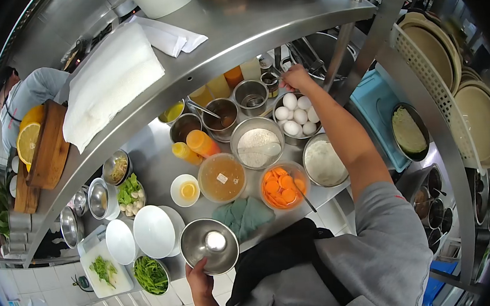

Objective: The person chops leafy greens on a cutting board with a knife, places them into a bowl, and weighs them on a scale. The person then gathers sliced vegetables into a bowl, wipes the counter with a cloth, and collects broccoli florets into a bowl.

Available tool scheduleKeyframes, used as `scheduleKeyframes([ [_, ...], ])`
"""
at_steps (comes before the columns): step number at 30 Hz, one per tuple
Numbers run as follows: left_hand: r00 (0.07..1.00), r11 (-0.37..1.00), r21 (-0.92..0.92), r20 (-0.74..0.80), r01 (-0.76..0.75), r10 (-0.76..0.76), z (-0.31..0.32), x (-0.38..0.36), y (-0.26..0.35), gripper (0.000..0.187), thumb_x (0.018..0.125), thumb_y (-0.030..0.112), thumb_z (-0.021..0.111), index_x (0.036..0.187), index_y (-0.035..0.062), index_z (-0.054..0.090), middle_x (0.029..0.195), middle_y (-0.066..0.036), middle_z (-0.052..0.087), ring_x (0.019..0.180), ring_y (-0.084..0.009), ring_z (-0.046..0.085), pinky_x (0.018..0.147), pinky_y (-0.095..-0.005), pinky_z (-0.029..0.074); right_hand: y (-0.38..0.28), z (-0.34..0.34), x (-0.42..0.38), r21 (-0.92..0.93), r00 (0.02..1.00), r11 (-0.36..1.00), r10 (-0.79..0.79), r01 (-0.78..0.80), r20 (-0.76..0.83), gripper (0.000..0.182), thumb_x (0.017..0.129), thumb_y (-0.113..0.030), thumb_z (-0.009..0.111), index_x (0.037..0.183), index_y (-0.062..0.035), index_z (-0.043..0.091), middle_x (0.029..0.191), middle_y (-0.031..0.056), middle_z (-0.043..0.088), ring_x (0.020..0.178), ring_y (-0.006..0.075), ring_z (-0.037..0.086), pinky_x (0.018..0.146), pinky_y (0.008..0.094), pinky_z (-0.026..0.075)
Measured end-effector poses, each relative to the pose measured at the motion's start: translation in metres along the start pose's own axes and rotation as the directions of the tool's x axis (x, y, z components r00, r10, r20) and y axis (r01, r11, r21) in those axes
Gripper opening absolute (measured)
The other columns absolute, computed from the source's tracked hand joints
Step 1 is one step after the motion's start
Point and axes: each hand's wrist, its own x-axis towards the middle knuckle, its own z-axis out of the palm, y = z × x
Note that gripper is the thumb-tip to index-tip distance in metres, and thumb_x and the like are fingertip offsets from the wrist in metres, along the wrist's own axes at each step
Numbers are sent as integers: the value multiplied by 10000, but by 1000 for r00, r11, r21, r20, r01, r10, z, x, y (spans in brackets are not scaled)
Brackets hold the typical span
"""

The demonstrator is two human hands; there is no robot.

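Note:
In my left hand (201,279) is a steel mixing bowl (194,240), gripped by its rim near the counter's front edge. The bowl looks bare inside, with a bright reflection. My right hand (295,78) reaches to the back of the counter with fingers closed, beside a small dark-filled container (271,85). What those fingers hold, if anything, I cannot make out. Just below that hand stands a bowl of white eggs (297,114). A tub of flour with a scoop (257,146) and a container of white powder (323,160) are nearer me.
Sliced carrots (283,186), a tub of brown liquid (222,177) and a green cloth (243,218) lie along the front. Orange squeeze bottles (201,143) stand behind. White bowls (154,231) are at left. A steel shelf (233,30) overhangs the back. Another person (33,96) is beyond.

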Motion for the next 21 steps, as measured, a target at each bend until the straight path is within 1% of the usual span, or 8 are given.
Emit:
scheduleKeyframes([
  [4,997,999,25,70,-27,25,5,4,10,444,826,-42,576,1266,-22,522,1173,-143,628,1085,-271,616,939,-374,490,12,-4,-5,221,998,974,50,-42,-31,158,912,-123,587,861,24,615,724,107,681,468,134,544,406,280,440],
  [10,986,998,49,161,-42,34,25,17,23,421,877,15,554,1290,-29,488,1207,-164,603,1071,-287,628,925,-402,513,24,-15,-16,398,999,917,41,-36,-5,161,916,-156,580,873,-2,597,780,101,700,502,119,548,438,266,453],
  [12,978,1000,15,209,-13,10,41,19,32,430,907,74,573,1315,-34,487,1229,-153,601,1104,-252,609,945,-366,488,24,-15,-18,406,999,913,44,-35,-13,156,917,-159,577,869,-12,594,786,100,701,510,116,543,451,261,452],
  [14,986,1000,14,164,14,-17,58,26,37,427,941,128,572,1324,-36,475,1246,-153,591,1111,-248,606,951,-366,486,23,-15,-21,413,999,910,43,-32,-16,152,919,-162,574,864,-22,591,792,98,701,517,112,539,464,256,452],
  [16,971,1000,22,237,15,-19,79,41,41,417,985,191,528,1328,-35,453,1258,-170,576,1145,-270,595,965,-399,497,21,-15,-24,389,997,921,59,-35,-49,134,917,-154,569,860,-34,584,782,86,699,526,110,539,473,257,450],
  [18,909,901,304,375,-308,184,82,75,25,427,989,225,550,1320,-35,480,1249,-163,584,1105,-245,606,932,-355,495,20,-15,-25,379,997,925,58,-35,-50,138,930,-158,564,863,-39,584,788,84,692,517,106,519,466,255,436],
  [20,957,999,31,288,-31,21,146,55,56,457,997,266,544,1345,-18,463,1255,-154,577,1092,-237,611,906,-353,507,21,-15,-23,366,997,930,57,-34,-51,142,944,-161,559,866,-45,585,794,81,685,507,103,500,458,253,421],
  [21,957,999,30,288,-33,23,163,59,61,457,997,266,544,1345,-18,463,1255,-154,577,1092,-237,611,906,-353,507,25,-15,-21,322,999,947,2,15,-54,165,935,-170,566,847,-35,601,771,82,687,497,108,507,456,264,427],
])
